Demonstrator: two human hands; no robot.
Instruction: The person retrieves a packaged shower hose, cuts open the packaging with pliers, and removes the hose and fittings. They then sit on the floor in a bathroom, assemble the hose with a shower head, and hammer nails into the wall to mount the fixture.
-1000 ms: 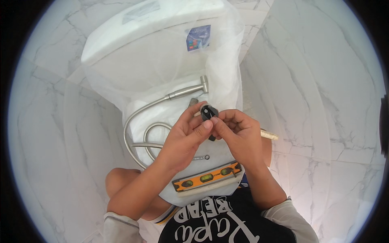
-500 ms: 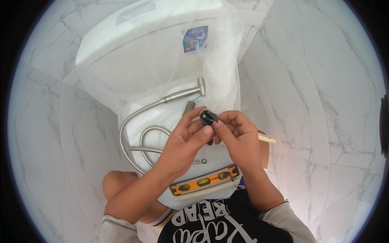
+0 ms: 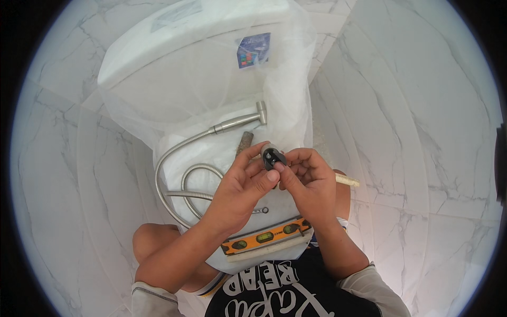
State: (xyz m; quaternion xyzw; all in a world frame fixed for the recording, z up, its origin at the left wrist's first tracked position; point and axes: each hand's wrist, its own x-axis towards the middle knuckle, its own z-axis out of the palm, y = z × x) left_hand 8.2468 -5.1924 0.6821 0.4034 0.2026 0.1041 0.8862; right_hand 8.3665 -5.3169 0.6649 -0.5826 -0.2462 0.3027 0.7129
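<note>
A small rounded black fitting with a silvery rim (image 3: pixel 271 156) is held up between my two hands, over the covered seat of a toilet. My left hand (image 3: pixel 245 182) pinches it from the left between thumb and fingers. From the right, my right hand (image 3: pixel 309 177) has its thumb on the black part, with the other fingers curled. Just beyond my left fingers lies a rough, greyish-brown cylindrical piece (image 3: pixel 245 141). Farther off rests a metal bidet sprayer (image 3: pixel 235 123), joined to a coiled metal hose (image 3: pixel 163 166) beside my left forearm.
White plastic film covers the toilet tank (image 3: pixel 185 58) and lid. An orange spirit level (image 3: pixel 265 236) lies near my body, with a wrench (image 3: pixel 262 211) just beyond it, partly hidden. A pale stick (image 3: pixel 347 180) pokes out right of my right hand. Marbled tiles (image 3: pixel 412 132) surround everything.
The fitting has turned slightly between my fingers, showing more of its silvery rim. My left thumb has shifted a little right and down. The things on the seat stay put.
</note>
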